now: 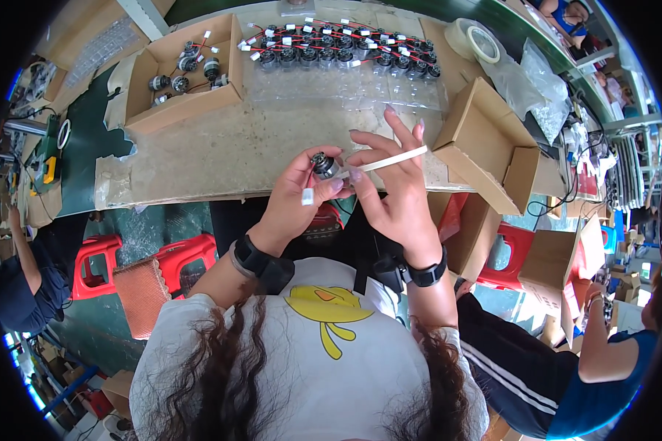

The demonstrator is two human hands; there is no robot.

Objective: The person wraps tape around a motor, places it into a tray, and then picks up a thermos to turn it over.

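Pinching a small black-and-silver motor [324,166] between the thumb and fingers of the left hand [290,195], holding it above the near edge of the table [221,158], with a white connector [307,197] hanging on the near side. Pinching a thin white strip [397,159] near its left end with the thumb and a finger of the right hand [399,192], spreading the other fingers toward the far side. Pointing the strip's left end at the motor, just beside it, not showing clearly whether touching it. Seeing on the far side rows of motors [327,57] with red wires, standing along clear plastic packaging [331,94]. Seeing at far left a cardboard carton [187,110] containing loose motors [211,70], at right a tilting open cardboard box [485,136], and at far right rolls of tape [459,38] lying near clear plastic bags [544,84]
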